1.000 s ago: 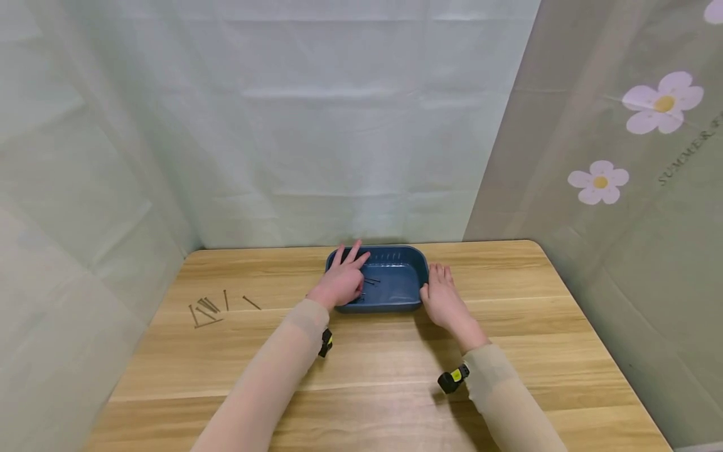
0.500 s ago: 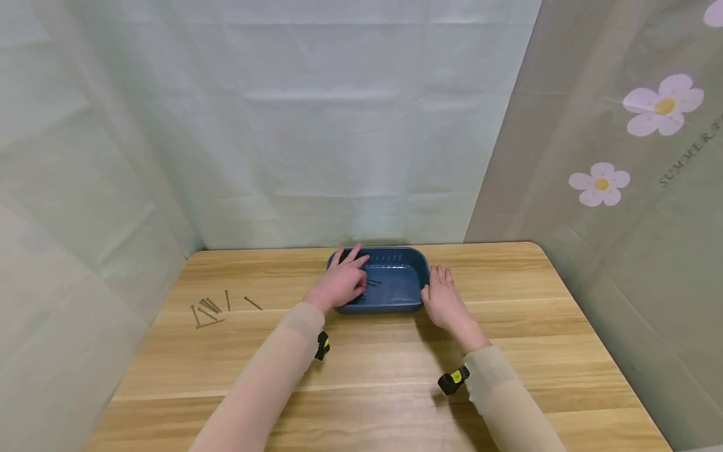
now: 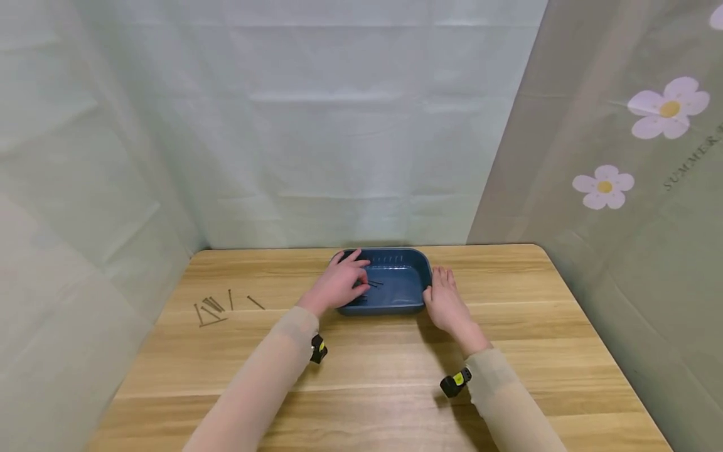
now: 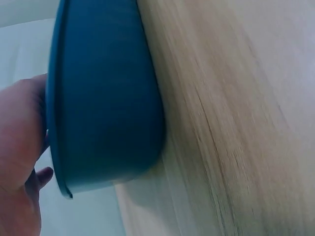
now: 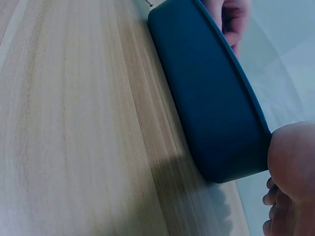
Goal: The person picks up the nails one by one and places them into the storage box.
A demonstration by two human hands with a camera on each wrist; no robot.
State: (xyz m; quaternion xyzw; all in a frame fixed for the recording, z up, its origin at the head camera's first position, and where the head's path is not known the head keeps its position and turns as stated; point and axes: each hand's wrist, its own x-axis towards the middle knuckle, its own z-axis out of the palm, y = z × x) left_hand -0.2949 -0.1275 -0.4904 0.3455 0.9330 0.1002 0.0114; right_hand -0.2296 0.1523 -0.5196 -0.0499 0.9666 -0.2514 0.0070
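A blue rectangular tray [image 3: 390, 309] stands near the table's back edge. Over its left end reaches my left hand [image 3: 333, 285], the thumb and forefinger above the inside and the other fingers spread toward the far rim; I see nothing between the fingertips. Just right of the thumb, a few thin dark nails [image 3: 375, 284] lie on the tray floor, some partly hidden by the hand. My right hand [image 3: 447, 304] rests along the tray's right end with its fingers straight. In the right wrist view, the thumb side of the right hand [image 5: 295, 162] meets the rim.
To the left of the tray, several loose nails [image 3: 213, 305] lie on the wooden table [image 3: 361, 383]; one nail [image 3: 256, 302] is apart from the rest, closer to the tray. Pale curtains [image 3: 339, 125] hang right behind the table and at both sides.
The left thumb and forefinger have parted slightly, and the left hand has shifted a little back toward its wrist. The right hand keeps its place against the tray.
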